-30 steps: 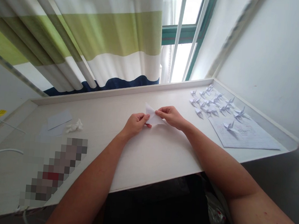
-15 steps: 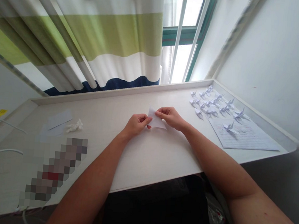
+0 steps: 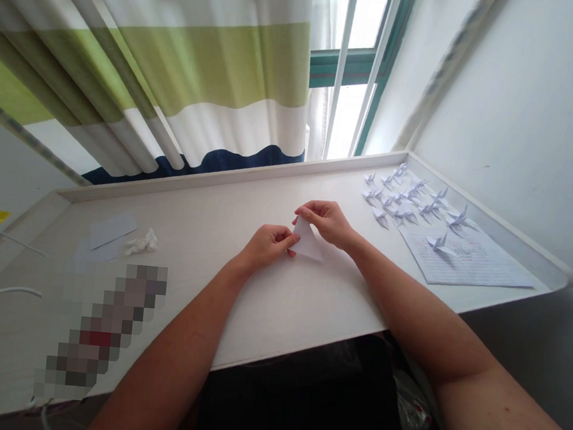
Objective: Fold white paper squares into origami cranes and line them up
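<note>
A small white piece of folded paper (image 3: 307, 242), triangular in outline, is held between my two hands over the middle of the white desk (image 3: 257, 326). My left hand (image 3: 270, 246) pinches its left edge between thumb and fingers. At its top corner, the thumb and fingers of my right hand (image 3: 327, 221) close on the paper. The lower right corner of the paper points toward the desk's front edge. To the right stand several folded paper cranes (image 3: 408, 199), and one more crane (image 3: 442, 244) rests on a lined, written sheet (image 3: 472, 268).
On the left lie flat white paper sheets (image 3: 113, 230), a crumpled white tissue (image 3: 142, 242) and a pixelated long object (image 3: 111, 327). White cables (image 3: 3, 292) run along the left side. A raised rim (image 3: 230, 173) borders the desk's back, below a striped curtain (image 3: 219, 68).
The paper has turned and shifted slightly right and down, now showing a clearer triangle. My right hand has moved to its top corner, while my left hand keeps its pinch.
</note>
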`<state>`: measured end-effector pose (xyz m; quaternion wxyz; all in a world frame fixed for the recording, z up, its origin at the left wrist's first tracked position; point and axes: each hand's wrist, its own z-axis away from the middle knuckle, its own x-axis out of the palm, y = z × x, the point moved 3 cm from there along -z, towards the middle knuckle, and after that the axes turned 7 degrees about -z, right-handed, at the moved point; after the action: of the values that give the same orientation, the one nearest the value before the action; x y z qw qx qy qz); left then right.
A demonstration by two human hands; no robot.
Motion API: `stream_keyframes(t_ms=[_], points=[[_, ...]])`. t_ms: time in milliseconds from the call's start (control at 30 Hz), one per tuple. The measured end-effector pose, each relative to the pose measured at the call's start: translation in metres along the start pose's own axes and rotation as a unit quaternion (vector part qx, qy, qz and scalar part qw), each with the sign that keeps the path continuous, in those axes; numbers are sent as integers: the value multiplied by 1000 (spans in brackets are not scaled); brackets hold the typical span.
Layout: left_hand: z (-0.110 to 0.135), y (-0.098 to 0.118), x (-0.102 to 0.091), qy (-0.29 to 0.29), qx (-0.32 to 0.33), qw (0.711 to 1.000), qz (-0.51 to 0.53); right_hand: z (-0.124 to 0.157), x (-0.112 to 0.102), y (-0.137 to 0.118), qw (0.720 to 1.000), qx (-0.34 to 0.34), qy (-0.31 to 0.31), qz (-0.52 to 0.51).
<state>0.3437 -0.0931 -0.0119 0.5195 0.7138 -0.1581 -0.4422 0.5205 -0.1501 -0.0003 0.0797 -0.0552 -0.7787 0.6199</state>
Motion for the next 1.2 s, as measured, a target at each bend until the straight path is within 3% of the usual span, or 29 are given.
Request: stream_keyframes(t_ms=[167,500,667,867,1000,1200], points=[[0,2,4,-10,3,999,32,-2,0,1,1000,-2,25,-4],[-2,-3,-3,72,3,997,27,-1,-5,0,999,25,2,35],[0,-1,-11,99,-5,995,28,2,-3,-5,997,41,-52,50],[-2,3,-12,80,19,993,87,4,4,-7,993,23,-109,26],[-6,4,-10,135,42,981,131,6,13,-6,987,8,-150,56],[-9,1,-13,245,22,948,199,7,18,-4,983,4,-150,103]])
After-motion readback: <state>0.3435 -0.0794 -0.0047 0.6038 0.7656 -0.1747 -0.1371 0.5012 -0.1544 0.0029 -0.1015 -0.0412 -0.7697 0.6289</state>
